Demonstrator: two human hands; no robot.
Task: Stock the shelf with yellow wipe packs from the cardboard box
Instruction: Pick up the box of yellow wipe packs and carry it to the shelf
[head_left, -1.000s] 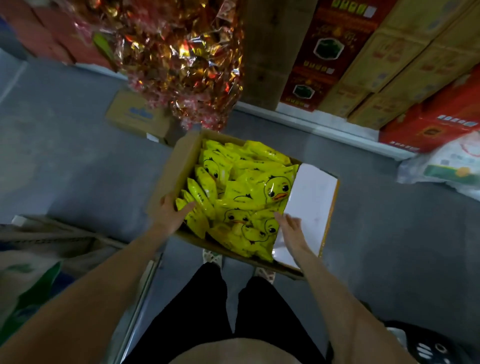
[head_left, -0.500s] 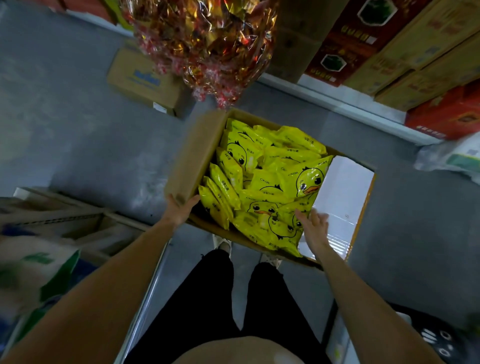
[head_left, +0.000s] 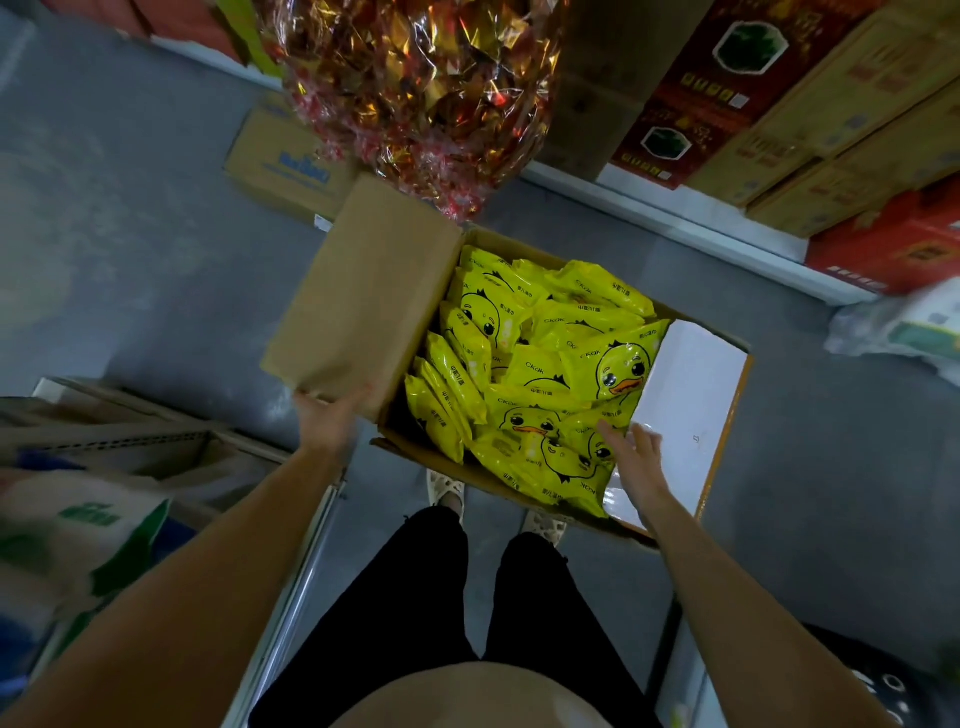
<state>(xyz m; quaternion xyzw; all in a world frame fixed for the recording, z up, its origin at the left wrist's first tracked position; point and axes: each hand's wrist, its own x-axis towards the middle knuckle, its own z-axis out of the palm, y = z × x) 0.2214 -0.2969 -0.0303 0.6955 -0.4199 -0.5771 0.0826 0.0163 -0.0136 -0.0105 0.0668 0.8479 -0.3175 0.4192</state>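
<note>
L hand (head_left: 327, 423), R hand (head_left: 636, 462) — both outstretched, flat.

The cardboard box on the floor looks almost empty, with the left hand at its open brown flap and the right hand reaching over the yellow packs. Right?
Not quite. The head view shows the cardboard box nearly full of yellow wipe packs, not almost empty. The rest stands: the left hand is at the open brown flap and the right hand reaches over the packs.

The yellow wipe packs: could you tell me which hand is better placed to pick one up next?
Probably the right. The right hand is open over the yellow wipe packs at the near right of the cardboard box; the left hand rests on the box's left flap, away from the packs.
</note>
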